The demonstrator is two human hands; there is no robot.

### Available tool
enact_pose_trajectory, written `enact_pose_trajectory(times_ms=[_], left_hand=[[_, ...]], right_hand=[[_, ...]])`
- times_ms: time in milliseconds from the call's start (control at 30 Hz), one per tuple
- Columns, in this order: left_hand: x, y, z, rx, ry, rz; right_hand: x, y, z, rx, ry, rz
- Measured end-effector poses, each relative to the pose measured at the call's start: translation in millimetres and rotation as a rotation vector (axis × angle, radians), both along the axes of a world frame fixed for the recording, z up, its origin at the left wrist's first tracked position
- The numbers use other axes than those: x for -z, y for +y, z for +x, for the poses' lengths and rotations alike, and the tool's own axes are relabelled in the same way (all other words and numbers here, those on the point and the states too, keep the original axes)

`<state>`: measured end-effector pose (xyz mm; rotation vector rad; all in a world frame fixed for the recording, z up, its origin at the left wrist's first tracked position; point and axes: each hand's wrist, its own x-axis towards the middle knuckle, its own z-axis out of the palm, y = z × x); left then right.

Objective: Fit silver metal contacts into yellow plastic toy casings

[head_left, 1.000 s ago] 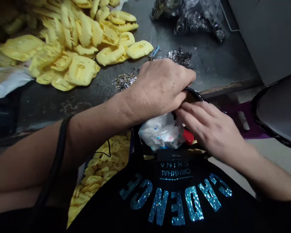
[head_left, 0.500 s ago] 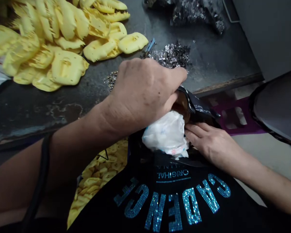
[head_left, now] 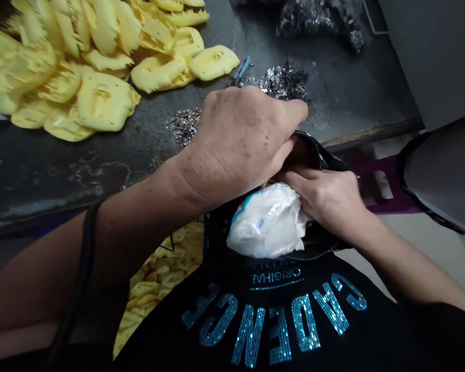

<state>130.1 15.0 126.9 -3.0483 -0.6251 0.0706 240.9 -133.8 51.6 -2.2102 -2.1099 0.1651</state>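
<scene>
A dark table (head_left: 356, 93), scuffed and worn, runs from the left across the far side, its edge ending at the right near a grey panel (head_left: 430, 51). Pale floor (head_left: 430, 248) shows at the near right.

Close to the person's body, near the middle, is a black bag (head_left: 335, 161), its mouth open. A white bundle (head_left: 267, 222), crumpled and shiny with blue marks, sits in the opening. The left hand (head_left: 251, 134) is curled at the bag's far rim, grasping it, fingertips hidden. The right hand (head_left: 325, 199) reaches inside, beside the bundle; its fingertips are out of sight, so I cannot tell whether it grips anything.

Yellow parts (head_left: 104, 103) are heaped at the far left, with more, a lower heap (head_left: 158, 279), below the left forearm. Rightward come a small pile (head_left: 184, 126) of metal bits, a blue tool (head_left: 245, 66), a darker pile (head_left: 284, 82) and a clear sack (head_left: 313, 18). The left hand and forearm cover part of the table and bag. A purple frame (head_left: 399, 183) stands right.
</scene>
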Motion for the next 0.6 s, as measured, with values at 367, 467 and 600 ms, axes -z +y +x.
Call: enact_pose_trajectory(times_ms=[367, 467, 600], left_hand=[[1.6, 5.2, 7.6, -0.019, 0.035, 0.034], [1.7, 4.7, 6.2, -0.026, 0.027, 0.037], [0.1, 2.7, 0.2, 0.006, 0.041, 0.013]], right_hand=[[-24.1, -65.5, -24.4, -0.434, -0.017, 0.334], [-23.9, -64.2, -22.5, -0.425, 0.017, 0.303], [-21.1, -60.8, -21.5, -0.390, 0.034, 0.280]])
